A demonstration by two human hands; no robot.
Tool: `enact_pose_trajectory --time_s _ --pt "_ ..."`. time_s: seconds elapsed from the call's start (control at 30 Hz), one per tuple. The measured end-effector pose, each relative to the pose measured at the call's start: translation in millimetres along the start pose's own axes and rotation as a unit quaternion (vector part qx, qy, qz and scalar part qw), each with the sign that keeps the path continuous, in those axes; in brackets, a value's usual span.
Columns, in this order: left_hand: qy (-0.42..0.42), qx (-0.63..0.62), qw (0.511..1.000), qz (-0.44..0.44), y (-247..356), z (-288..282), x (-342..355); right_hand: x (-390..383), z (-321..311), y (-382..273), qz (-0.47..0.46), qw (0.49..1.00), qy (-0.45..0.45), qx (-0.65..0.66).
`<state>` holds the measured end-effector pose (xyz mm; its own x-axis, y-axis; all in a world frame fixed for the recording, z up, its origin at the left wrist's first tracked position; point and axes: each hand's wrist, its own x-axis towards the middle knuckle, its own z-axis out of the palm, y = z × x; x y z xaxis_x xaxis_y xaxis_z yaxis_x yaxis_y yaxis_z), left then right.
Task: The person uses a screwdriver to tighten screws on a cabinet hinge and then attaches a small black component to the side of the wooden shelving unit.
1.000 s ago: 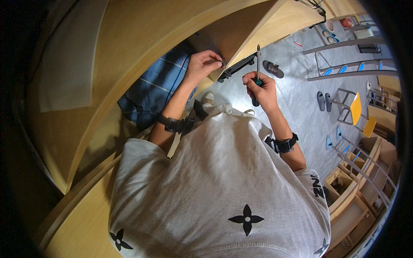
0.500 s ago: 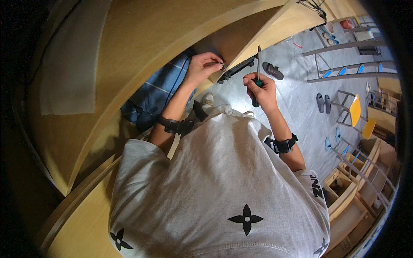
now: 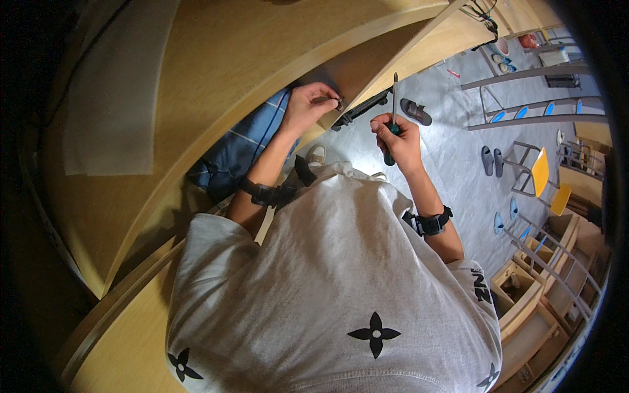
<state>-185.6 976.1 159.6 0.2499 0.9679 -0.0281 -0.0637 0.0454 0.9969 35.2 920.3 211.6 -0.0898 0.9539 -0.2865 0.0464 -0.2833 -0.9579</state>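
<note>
My right hand is wrapped round a screwdriver with a dark green handle. Its long metal shaft points up and away from me, the tip apart from the wooden panel. To the left, my left hand reaches in by the cabinet's wooden panel. Thumb and forefinger pinch a small dark metal fitting at the panel's near edge. Its exact kind is too small to tell, and the fingers hide part of it.
Blue checked cloth lies beneath my left forearm. A curved wooden surface borders the left side. A dark slipper rests on the grey floor. Further right stand a metal ladder and a yellow chair. Black cables hang at the top.
The view has shifted slightly. Both hands keep nearly the same places, the left at the metal fitting and the right around the screwdriver.
</note>
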Motion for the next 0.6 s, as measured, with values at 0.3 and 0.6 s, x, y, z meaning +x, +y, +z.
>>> enact_pose_trajectory --time_s 0.3,0.6 --pt "0.007 -0.016 1.000 0.000 -0.3 3.7 -0.4 1.7 -2.3 4.1 -0.004 1.000 0.003 -0.011" --pt "0.018 -0.067 0.997 -0.043 -4.4 5.0 -2.2 1.0 -0.2 2.3 -0.001 1.000 -0.002 -0.025"
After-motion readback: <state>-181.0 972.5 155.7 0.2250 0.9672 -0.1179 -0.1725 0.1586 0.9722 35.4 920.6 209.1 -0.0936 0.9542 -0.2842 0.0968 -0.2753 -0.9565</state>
